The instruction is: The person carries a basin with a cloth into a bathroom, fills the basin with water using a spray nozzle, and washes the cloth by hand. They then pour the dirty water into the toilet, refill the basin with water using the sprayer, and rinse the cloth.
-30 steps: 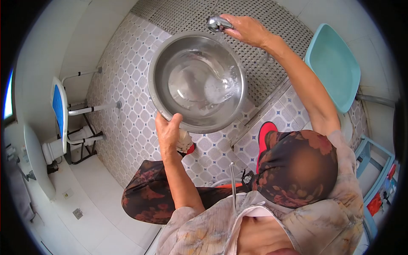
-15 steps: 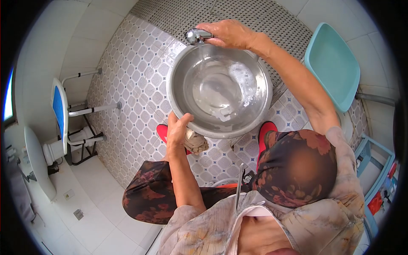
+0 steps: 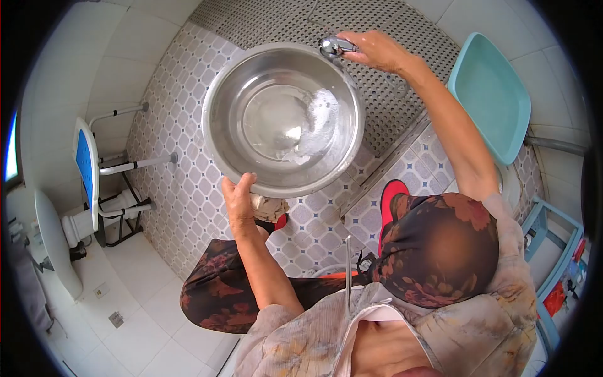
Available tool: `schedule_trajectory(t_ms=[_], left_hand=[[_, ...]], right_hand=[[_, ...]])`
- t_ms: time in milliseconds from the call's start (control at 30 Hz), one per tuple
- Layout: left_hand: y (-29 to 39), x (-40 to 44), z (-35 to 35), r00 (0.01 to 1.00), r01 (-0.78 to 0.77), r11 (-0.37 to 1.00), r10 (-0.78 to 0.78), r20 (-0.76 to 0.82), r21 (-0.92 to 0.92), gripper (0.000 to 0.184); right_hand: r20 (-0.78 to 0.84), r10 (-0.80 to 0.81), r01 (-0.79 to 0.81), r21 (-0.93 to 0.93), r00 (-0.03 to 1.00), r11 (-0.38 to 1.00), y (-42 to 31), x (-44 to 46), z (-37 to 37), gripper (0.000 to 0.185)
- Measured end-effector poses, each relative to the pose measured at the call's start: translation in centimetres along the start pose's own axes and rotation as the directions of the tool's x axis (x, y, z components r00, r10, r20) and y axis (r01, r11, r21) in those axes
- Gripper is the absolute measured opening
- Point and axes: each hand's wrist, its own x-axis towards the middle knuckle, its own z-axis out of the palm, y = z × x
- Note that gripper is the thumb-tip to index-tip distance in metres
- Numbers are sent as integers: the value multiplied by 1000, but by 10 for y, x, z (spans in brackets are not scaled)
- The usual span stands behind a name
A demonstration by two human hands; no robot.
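A large metal basin (image 3: 223, 135) holds some water with a patch of foam at its right side. My left hand (image 3: 239, 198) grips the basin's near-left rim, thumb on top; a beige cloth (image 3: 269, 207) shows beside it, under the rim, and whether the fingers hold it too is hidden. My right hand (image 3: 377, 51) is closed around a chrome spray head (image 3: 333, 47), which is at the basin's upper right rim.
A teal tub (image 3: 493, 97) leans at the right wall above a blue rack (image 3: 553, 276). On the left are a blue-seated chair (image 3: 85, 166) and a white washbasin (image 3: 55, 245). Perforated mat (image 3: 402, 107) covers the floor's far part.
The basin swung right, then back left with my left hand. My right hand moved the spray head left over the far rim, then back right. The foam patch has changed shape.
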Motion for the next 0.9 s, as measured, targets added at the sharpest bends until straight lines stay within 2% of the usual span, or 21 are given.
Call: schedule_trajectory(t_ms=[67, 167, 233, 333, 400, 467, 500, 567, 700, 733, 833, 900], left_hand=[[-1, 1, -1, 1000, -18, 998, 19, 8, -53, 28], [2, -1, 7, 999, -6, 998, 3, -54, -65, 26], [-1, 0, 10, 996, -21, 987, 7, -86, -158, 25], [-12, 10, 9, 998, -61, 982, 63, 4, -181, 24], [-20, 16, 14, 997, -76, 973, 72, -26, -216, 23], [-26, 21, 22, 994, -97, 959, 80, -74, -266, 20], [-28, 23, 28, 994, -97, 959, 78, -81, -266, 20], [-32, 30, 42, 987, -159, 920, 137, -88, -358, 17], [-27, 39, 82, 963, -268, 865, 241, -118, -423, 15], [-29, 41, 90, 964, -267, 865, 240, -117, -424, 15], [-32, 46, 117, 964, -260, 850, 251, -82, -458, 16], [-35, 46, 133, 978, -194, 808, 206, -41, -557, 18]], right_hand=[[-11, 17, -16, 99, 1000, 995, -4, -8, -4, 36], [79, 54, -63, 121, 995, 991, -3, -12, -8, 44], [48, 36, -41, 119, 998, 992, -1, -15, -7, 44], [17, 25, -27, 153, 1000, 988, -6, -18, -12, 44], [20, 26, -30, 190, 999, 981, -12, -20, -16, 44], [143, 34, -58, 173, 989, 983, -16, -22, -17, 43], [146, 28, -53, 177, 989, 983, -21, -22, -16, 43], [170, -27, 1, 154, 985, 988, -34, -25, -14, 43], [192, -83, 56, 142, 978, 988, -74, -21, -10, 45], [61, -174, 164, 134, 983, 977, -82, -20, -1, 44], [153, -227, 200, 177, 962, 964, -110, -7, -1, 40], [138, -234, 214, 145, 962, 966, -121, -3, -3, 36]])
